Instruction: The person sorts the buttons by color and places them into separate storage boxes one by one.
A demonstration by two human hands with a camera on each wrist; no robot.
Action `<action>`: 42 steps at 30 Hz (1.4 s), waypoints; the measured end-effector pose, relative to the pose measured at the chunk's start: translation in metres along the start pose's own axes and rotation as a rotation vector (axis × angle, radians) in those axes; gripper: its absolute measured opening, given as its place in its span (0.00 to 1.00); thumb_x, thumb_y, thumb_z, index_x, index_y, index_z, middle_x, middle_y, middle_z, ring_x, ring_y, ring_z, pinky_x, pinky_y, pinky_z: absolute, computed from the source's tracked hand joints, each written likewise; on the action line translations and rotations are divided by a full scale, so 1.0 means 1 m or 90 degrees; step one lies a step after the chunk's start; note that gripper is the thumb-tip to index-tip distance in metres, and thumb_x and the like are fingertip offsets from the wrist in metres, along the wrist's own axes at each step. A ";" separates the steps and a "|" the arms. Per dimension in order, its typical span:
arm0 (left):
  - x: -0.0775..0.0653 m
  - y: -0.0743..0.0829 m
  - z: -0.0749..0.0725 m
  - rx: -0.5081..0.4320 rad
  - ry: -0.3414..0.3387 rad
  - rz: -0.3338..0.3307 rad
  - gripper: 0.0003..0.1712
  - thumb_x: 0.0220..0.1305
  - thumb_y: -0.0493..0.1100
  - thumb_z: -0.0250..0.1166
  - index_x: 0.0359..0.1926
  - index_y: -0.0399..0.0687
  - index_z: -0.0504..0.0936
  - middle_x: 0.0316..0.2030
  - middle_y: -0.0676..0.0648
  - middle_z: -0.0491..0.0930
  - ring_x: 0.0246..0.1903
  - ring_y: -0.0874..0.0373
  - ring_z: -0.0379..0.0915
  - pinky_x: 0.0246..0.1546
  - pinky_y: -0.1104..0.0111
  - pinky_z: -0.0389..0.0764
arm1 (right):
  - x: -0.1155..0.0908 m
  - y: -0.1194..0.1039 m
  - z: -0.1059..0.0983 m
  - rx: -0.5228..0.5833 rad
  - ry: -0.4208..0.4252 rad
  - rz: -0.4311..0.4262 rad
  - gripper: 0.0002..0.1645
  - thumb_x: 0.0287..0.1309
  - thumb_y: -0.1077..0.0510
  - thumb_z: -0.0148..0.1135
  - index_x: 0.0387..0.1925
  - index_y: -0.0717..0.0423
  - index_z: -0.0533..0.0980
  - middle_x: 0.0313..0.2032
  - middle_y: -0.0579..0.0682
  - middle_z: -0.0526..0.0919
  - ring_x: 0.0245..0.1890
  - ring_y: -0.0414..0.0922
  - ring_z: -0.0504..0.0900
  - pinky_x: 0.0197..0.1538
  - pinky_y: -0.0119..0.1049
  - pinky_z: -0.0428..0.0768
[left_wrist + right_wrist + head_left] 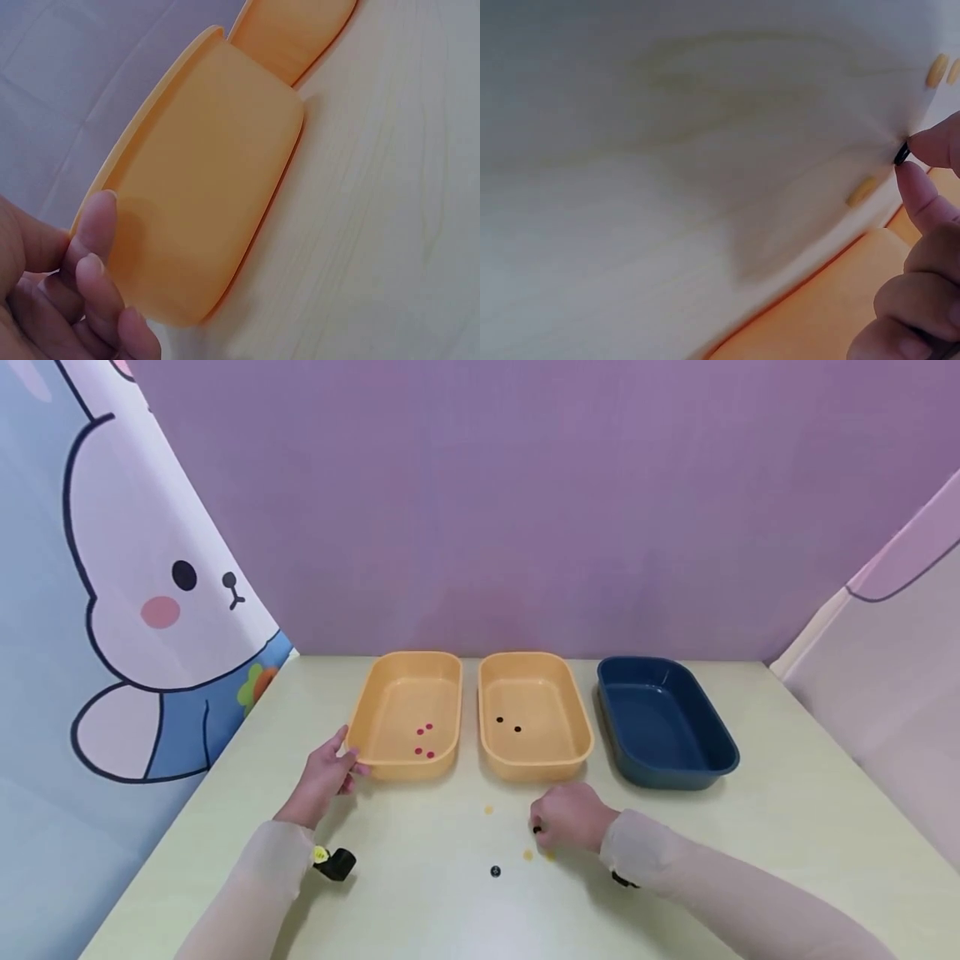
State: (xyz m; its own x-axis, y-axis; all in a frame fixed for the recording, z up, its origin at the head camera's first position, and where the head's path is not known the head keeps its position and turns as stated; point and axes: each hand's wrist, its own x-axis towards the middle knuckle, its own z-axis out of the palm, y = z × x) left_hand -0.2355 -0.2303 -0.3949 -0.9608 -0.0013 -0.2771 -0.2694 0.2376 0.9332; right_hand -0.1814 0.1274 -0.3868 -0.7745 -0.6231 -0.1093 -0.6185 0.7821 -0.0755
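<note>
Worktop [420, 902], lower frame. Orange tray [390, 710], left of centre; the left hand [324, 777], fingers clamped on its lower-left rim. Right hand [573, 817], right of lower centre, fingers pinching a black button [903, 154].

No text, label, brand, number or sign readable in head view or either wrist view

A small, round black button [902, 153] was pinched in the right hand [573, 817]. The upright, rectangular orange tray [392, 710], gripped at 8 o'clock by the left hand [324, 777], contained four magenta buttons [420, 732] toward 5 o'clock.
</note>
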 end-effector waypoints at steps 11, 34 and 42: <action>0.003 0.005 0.001 0.009 -0.007 0.020 0.35 0.75 0.40 0.45 0.75 0.44 0.38 0.21 0.56 0.77 0.16 0.63 0.62 0.22 0.73 0.68 | -0.001 0.005 0.003 -0.020 0.031 -0.015 0.07 0.42 0.58 0.66 0.17 0.43 0.78 0.16 0.33 0.72 0.17 0.32 0.65 0.21 0.31 0.63; -0.004 -0.019 0.002 -0.029 -0.010 0.020 0.35 0.74 0.37 0.45 0.75 0.40 0.38 0.19 0.55 0.78 0.13 0.63 0.61 0.18 0.73 0.67 | 0.002 0.006 0.000 -0.086 -0.001 -0.110 0.06 0.40 0.52 0.69 0.17 0.43 0.78 0.16 0.34 0.73 0.16 0.32 0.65 0.23 0.27 0.62; 0.001 -0.009 0.002 -0.017 -0.009 0.030 0.36 0.74 0.37 0.44 0.75 0.41 0.38 0.18 0.56 0.78 0.14 0.64 0.62 0.19 0.73 0.67 | 0.007 0.014 -0.036 -0.115 0.018 -0.120 0.04 0.45 0.51 0.70 0.23 0.43 0.82 0.18 0.36 0.78 0.17 0.34 0.68 0.23 0.27 0.67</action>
State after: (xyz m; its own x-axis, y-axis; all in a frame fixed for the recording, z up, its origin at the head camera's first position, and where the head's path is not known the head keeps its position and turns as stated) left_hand -0.2337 -0.2305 -0.4044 -0.9714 0.0236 -0.2363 -0.2263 0.2105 0.9510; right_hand -0.2004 0.1340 -0.3528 -0.6451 -0.7596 -0.0826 -0.7640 0.6394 0.0866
